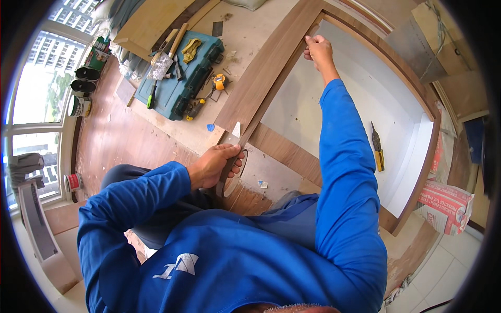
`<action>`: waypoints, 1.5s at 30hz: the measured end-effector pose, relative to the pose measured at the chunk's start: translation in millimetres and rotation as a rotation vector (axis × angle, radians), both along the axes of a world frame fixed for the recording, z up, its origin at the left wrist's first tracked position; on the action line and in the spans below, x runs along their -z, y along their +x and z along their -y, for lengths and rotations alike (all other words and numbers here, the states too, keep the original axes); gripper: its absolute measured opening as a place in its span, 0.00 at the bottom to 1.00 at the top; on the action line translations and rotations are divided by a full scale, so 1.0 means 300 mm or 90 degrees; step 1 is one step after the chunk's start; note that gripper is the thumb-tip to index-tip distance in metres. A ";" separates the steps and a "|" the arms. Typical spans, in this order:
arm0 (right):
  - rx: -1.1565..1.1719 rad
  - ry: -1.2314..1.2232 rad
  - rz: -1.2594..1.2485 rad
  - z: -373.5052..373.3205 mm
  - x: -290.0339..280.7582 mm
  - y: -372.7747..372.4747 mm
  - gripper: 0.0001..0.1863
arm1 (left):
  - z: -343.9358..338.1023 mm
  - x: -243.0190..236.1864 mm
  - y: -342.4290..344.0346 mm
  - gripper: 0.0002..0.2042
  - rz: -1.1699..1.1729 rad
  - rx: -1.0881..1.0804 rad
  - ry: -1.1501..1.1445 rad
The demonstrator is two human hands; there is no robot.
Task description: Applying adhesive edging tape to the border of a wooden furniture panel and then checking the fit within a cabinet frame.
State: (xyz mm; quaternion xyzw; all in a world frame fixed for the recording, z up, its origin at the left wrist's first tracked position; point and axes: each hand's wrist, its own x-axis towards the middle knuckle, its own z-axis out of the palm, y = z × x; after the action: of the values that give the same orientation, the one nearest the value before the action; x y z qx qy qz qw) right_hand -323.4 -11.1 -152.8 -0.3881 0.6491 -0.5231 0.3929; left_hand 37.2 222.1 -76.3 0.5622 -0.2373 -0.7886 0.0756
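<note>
My left hand (215,166) is closed around a thin brown wood-grain edging strip (227,177), whose loose end curls down below my fist. From there the strip runs up along the inner edge of a wood-grain cabinet frame (269,68). At the far end of that edge my right hand (318,51) has its fingers pinched together, apparently on the strip; the fingers partly hide the contact. Inside the frame, on the pale panel (355,104), lies a cutting tool with yellow handles (378,148).
On the left, a teal tool case (175,94) carries a yellow glove (191,49) and hand tools. Beside it lie an orange tape measure (219,82) and a screwdriver (195,109). Cans (79,106) stand by the window. A red-and-white sack (446,207) sits at right.
</note>
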 end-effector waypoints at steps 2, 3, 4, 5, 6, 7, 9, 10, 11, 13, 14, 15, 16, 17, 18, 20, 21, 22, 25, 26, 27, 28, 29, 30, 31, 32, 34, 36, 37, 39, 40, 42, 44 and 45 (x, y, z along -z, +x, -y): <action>-0.035 0.035 -0.073 0.005 -0.009 -0.005 0.12 | -0.001 0.002 -0.003 0.12 0.002 -0.005 -0.001; -0.035 0.035 -0.072 0.006 -0.016 -0.017 0.12 | -0.001 0.003 -0.005 0.12 0.004 -0.009 -0.002; -0.071 0.035 -0.051 0.006 -0.026 -0.032 0.12 | -0.004 0.004 -0.004 0.12 0.005 -0.010 -0.002; -0.108 0.035 -0.029 0.005 -0.033 -0.042 0.11 | -0.007 0.005 -0.003 0.12 0.007 -0.013 0.001; -0.108 0.036 -0.029 0.002 -0.034 -0.046 0.11 | -0.009 0.006 -0.002 0.12 0.010 -0.016 0.003; -0.121 0.030 -0.036 -0.006 -0.033 -0.050 0.10 | -0.010 0.006 -0.003 0.12 0.011 -0.015 0.004; -0.132 0.024 -0.041 -0.010 -0.027 -0.047 0.08 | -0.011 0.006 -0.005 0.11 0.014 -0.020 0.006; -0.111 0.021 -0.009 -0.007 -0.024 -0.042 0.08 | -0.010 0.006 -0.009 0.11 0.014 -0.017 0.007; -0.090 0.017 0.023 -0.004 -0.021 -0.038 0.07 | -0.009 0.005 -0.013 0.12 0.019 -0.014 0.003; -0.054 0.030 0.037 0.006 -0.030 -0.027 0.07 | -0.006 0.005 -0.017 0.13 0.027 -0.009 0.000; -0.022 0.042 0.051 0.010 -0.040 -0.016 0.06 | -0.004 0.005 -0.015 0.13 0.028 -0.011 -0.004; -0.020 0.043 0.053 0.012 -0.047 -0.004 0.06 | -0.003 0.005 -0.013 0.13 0.029 -0.012 -0.009; 0.005 0.045 0.031 0.012 -0.055 0.008 0.06 | -0.003 0.005 -0.012 0.13 0.031 -0.008 -0.008; 0.030 0.048 0.008 0.012 -0.062 0.023 0.05 | -0.004 0.005 -0.010 0.13 0.028 -0.011 -0.007; 0.064 0.045 0.003 0.017 -0.071 0.041 0.06 | -0.003 0.006 -0.009 0.13 0.026 -0.014 -0.007; 0.067 0.066 -0.007 0.015 -0.082 0.037 0.05 | -0.003 0.007 -0.013 0.13 0.028 -0.017 -0.004; 0.068 0.086 -0.018 0.015 -0.088 0.036 0.05 | -0.004 0.007 -0.014 0.13 0.030 -0.023 -0.001; 0.068 0.086 -0.015 0.017 -0.099 0.050 0.05 | -0.003 0.009 -0.010 0.13 0.032 -0.023 -0.001; 0.077 0.122 -0.095 0.025 -0.086 0.057 0.05 | -0.002 0.010 -0.013 0.13 0.036 -0.014 -0.008; 0.109 0.022 -0.353 0.039 -0.020 0.004 0.05 | -0.003 0.007 -0.032 0.13 0.034 -0.005 -0.004; 0.128 -0.080 -0.607 0.054 0.020 -0.021 0.05 | -0.002 0.008 -0.039 0.13 0.037 -0.004 0.000; 0.041 -0.001 -0.457 0.064 0.001 0.020 0.06 | -0.001 0.013 -0.024 0.13 0.043 -0.015 -0.001; 0.037 -0.005 -0.454 0.051 -0.021 0.035 0.06 | -0.001 0.017 -0.017 0.13 0.043 -0.022 0.001; 0.035 0.047 -0.253 0.034 -0.041 0.049 0.05 | 0.000 0.021 -0.011 0.13 0.044 -0.029 0.004; 0.036 0.094 -0.059 0.028 -0.060 0.046 0.05 | -0.001 0.016 -0.008 0.13 0.040 -0.029 -0.001; 0.037 0.089 -0.063 0.032 -0.067 0.046 0.05 | -0.001 0.011 -0.006 0.13 0.038 -0.028 -0.007; 0.058 0.092 0.036 0.029 -0.055 0.043 0.06 | 0.003 0.004 -0.010 0.13 0.034 -0.022 -0.016; 0.080 0.050 0.049 0.028 -0.030 0.029 0.06 | 0.007 -0.003 -0.019 0.12 0.034 -0.016 -0.007; 0.095 0.009 0.063 0.027 -0.019 0.030 0.06 | 0.005 -0.003 -0.021 0.12 0.031 -0.014 -0.010; 0.100 0.003 0.108 0.025 0.010 0.024 0.06 | 0.000 -0.004 -0.023 0.12 0.044 -0.019 -0.018; 0.099 -0.001 0.155 0.033 0.017 0.020 0.05 | -0.001 0.000 -0.017 0.12 0.038 -0.014 -0.028; 0.123 -0.025 0.171 0.031 0.034 0.029 0.05 | 0.000 0.018 -0.011 0.12 0.018 -0.018 -0.003; 0.138 -0.037 0.198 0.027 0.026 0.068 0.05 | -0.003 0.015 -0.009 0.12 0.030 -0.018 -0.009; 0.158 -0.023 0.175 0.025 0.016 0.082 0.05 | -0.003 0.014 -0.008 0.12 0.044 -0.019 -0.006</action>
State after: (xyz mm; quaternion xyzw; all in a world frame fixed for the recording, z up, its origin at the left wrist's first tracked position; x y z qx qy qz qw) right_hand -298.8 -18.6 -157.7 -0.2367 0.6227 -0.6274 0.4031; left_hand 34.8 222.9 -80.4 0.5920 -0.2351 -0.7665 0.0823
